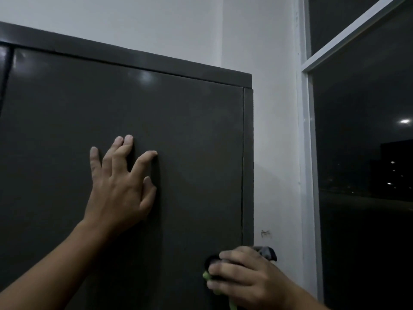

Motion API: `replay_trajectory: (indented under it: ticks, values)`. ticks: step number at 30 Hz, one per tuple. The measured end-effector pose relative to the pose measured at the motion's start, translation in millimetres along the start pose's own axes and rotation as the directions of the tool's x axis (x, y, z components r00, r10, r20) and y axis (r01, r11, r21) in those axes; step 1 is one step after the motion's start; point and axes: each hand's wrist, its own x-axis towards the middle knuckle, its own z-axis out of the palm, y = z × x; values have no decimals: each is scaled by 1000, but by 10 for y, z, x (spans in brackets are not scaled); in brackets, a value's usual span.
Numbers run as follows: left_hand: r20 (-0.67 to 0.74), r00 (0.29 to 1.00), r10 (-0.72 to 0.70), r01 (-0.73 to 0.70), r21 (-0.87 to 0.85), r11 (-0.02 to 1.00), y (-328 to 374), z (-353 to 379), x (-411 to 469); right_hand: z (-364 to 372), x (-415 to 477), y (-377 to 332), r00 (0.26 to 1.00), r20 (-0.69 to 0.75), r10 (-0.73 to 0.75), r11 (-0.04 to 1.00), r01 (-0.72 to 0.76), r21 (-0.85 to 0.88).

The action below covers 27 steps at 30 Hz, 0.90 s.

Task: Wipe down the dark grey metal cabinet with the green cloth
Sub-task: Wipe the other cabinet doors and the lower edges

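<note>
The left hand [118,186] lies open, fingers spread, flat on the cabinet [190,121] door. Low on the right, near the door's right edge, the right hand [241,278] is curled around the bunched cloth [206,276], holding it against the door. A wall [274,130] and a dark window [357,164] lie to the right.

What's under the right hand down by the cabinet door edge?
The right hand grips the green cloth against the cabinet door. Only green edges show by the fingertips, and a grey scrap above. The fingers cover the rest.
</note>
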Motion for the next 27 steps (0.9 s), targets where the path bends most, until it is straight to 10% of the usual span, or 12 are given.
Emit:
replay_trajectory:
  ticks: [4, 9, 18, 24, 27]
  values:
    - [-12, 1000, 1, -1, 34, 999, -4, 8, -5, -115, 135, 414, 991, -84, -104, 995, 102, -21]
    - [-36, 999, -1, 3, 61, 998, 10, 42, -3, -406, 853, 1419, 894, -395, 210, 971, -239, -27]
    - [-74, 997, -3, 7, 66, 998, -6, 62, -5, -769, 2240, 2129, 575, -527, 626, 738, -654, 164]
    - [-85, 996, -11, 18, 75, 997, 13, 72, -16, -577, 2408, 1545, 909, -352, 225, 971, -240, 1]
    - [-82, 997, -1, 8, 80, 997, -12, 65, -12, -611, 2477, 1601, 965, -259, 48, 994, -73, -86]
